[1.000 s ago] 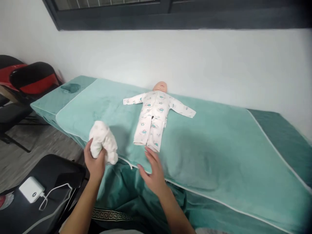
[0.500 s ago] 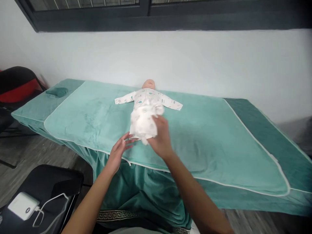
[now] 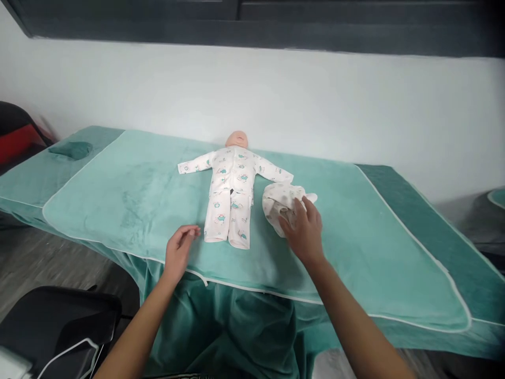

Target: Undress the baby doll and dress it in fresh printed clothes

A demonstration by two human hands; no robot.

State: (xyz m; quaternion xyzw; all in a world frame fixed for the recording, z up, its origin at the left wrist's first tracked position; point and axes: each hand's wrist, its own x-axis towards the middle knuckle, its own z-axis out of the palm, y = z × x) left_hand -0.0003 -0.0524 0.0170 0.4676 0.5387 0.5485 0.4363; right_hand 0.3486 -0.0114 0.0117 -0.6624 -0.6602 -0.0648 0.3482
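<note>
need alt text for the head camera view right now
A person's right hand holds a bunched, patterned white cloth beside a baby doll in printed pajamas, lying face up on a green massage table. The empty left hand is near the trousers.

No text, label, brand, number or sign can be read here.

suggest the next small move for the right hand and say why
I'd probably settle the white bundle onto the green cover and ease the grip of the right hand: it holds the bundle over the cover, beside the small trousers; whether bundle and cover already touch is unclear.
</note>
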